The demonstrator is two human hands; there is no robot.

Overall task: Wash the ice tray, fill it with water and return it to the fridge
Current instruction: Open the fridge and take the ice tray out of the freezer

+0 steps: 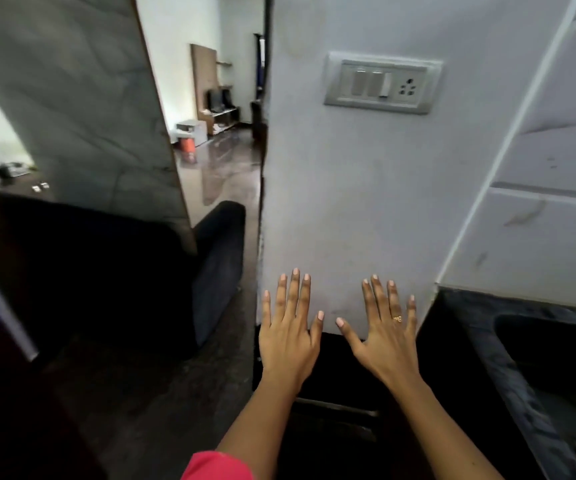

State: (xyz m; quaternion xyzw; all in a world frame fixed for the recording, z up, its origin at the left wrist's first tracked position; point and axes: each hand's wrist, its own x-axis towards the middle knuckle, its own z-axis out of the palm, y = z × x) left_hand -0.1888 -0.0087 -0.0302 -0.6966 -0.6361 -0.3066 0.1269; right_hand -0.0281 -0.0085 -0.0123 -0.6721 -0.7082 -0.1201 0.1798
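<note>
Both hands are held out in front of me, palms down, fingers straight and spread, holding nothing. My left hand (288,327) and my right hand (385,327) hover side by side before a white wall (349,202); the right one wears a ring. A dark sink (553,355) is set in the dark counter (508,386) at the lower right. No ice tray and no fridge can be made out in this view.
A switch plate with a socket (382,84) is on the wall above my hands. A doorway on the left opens to a room with a glossy floor (224,174). A dark sofa arm (217,265) stands left of the wall's edge. White tiles (539,220) rise behind the sink.
</note>
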